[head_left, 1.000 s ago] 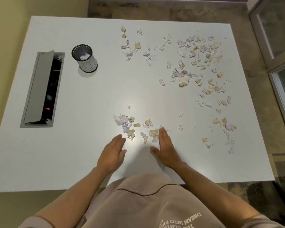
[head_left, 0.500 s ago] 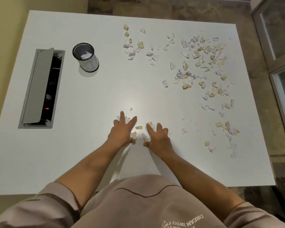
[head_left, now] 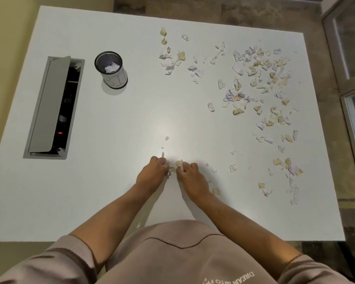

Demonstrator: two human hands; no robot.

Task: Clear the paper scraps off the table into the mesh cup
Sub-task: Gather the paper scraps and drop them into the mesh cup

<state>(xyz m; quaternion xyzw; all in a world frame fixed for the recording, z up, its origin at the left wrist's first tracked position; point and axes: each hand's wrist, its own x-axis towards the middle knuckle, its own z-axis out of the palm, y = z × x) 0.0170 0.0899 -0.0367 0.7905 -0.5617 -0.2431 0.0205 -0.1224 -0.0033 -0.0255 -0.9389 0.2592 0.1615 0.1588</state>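
Note:
Near the front middle of the white table [head_left: 115, 124], my left hand [head_left: 152, 173] and my right hand [head_left: 190, 177] sit knuckle to knuckle, fingers curled around a small heap of paper scraps [head_left: 177, 163] that pokes out between them. A few stray bits [head_left: 166, 138] lie just beyond my fingers. Many white, tan and lilac scraps [head_left: 260, 78] cover the right half of the table. The black mesh cup [head_left: 111, 69] stands at the back left with a crumpled white piece inside.
An open grey cable hatch [head_left: 51, 107] is set into the table's left side, beside the cup. More scraps [head_left: 172, 58] lie at the back middle and a cluster [head_left: 289, 167] near the right edge. Carpet and a glass door frame lie to the right.
Both hands slid forward from flat on the table over the near heap, then curled and drew together, bunching the scraps between them. A few bits were left behind.

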